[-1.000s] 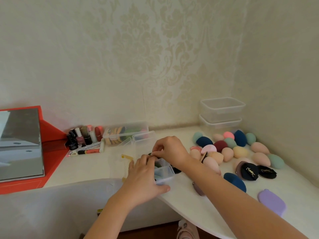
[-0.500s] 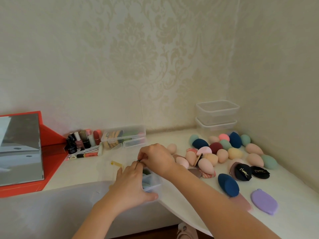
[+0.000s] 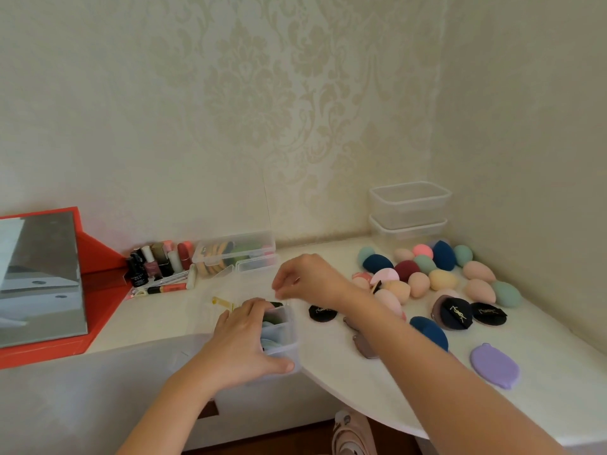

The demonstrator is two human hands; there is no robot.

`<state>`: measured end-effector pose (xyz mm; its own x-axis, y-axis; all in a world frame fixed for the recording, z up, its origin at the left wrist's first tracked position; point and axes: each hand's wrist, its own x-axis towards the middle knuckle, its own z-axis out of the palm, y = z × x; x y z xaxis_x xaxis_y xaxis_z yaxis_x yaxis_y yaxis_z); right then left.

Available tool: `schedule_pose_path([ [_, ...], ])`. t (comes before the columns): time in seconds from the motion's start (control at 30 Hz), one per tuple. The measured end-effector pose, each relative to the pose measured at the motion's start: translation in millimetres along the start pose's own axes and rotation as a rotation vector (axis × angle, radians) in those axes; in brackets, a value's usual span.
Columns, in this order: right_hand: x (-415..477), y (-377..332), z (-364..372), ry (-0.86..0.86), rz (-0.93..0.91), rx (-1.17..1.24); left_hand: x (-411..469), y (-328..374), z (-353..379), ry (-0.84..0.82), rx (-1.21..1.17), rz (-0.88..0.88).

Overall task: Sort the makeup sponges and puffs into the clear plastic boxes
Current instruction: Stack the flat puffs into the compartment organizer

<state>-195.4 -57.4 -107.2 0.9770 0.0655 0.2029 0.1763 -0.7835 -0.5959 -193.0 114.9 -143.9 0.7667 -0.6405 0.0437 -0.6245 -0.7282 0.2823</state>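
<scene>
Far left: red-framed mirror (image 3: 39, 280), leaning. Beside it, a cluster of cosmetic bottles (image 3: 157, 264), then a long clear box (image 3: 235, 251) with puffs inside, against the wall.

Left hand (image 3: 243, 343) grips the small divided box (image 3: 282, 336) at the table edge, thumb along its near side, fingers curled over the far end. Puffs sit in its compartments.

Right hand (image 3: 308, 280) hovers just above that box, fingers curled toward the thumb; cannot tell if it pinches anything.

Black puff (image 3: 322, 313) lies just right of the box. Further right, loose sponges (image 3: 427, 274) are spread on the table (image 3: 328, 362), with a purple puff (image 3: 494, 366) near the edge. Two stacked clear boxes (image 3: 410, 205) stand in the corner.
</scene>
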Motion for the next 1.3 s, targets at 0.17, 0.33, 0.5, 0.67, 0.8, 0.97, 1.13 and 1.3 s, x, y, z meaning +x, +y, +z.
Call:
schedule_pose_path([
  [0.17, -24, 31, -50, 0.019, 0.152, -0.067, 1, 3, -1, -0.024, 0.020, -0.019],
  [0.33, -39, 62, -55, -0.186, 0.275, -0.294, 2, 8, -4, -0.080, 0.038, -0.064],
  [0.5, -37, 61, -25, -0.108, 0.147, -0.312, 8, 0, -1, -0.137, 0.037, -0.098],
  [0.67, -29, 48, -8, -0.132, 0.081, -0.487, 10, -1, 0, -0.103, -0.022, -0.103],
  [0.8, -25, 56, -6, -0.101, 0.115, -0.545, 8, 0, 1, -0.096, -0.020, -0.099],
  [0.97, -22, 62, -11, -0.015, 0.025, -0.532, 0, 10, 4, -0.100, 0.001, -0.083],
  [1.13, -22, 56, -19, 0.329, 0.091, -0.388, -13, 21, 8, -0.112, 0.003, -0.070],
  [1.3, -21, 34, -17, 0.509, -0.169, -0.194, -18, 30, 9, -0.150, -0.004, -0.057],
])
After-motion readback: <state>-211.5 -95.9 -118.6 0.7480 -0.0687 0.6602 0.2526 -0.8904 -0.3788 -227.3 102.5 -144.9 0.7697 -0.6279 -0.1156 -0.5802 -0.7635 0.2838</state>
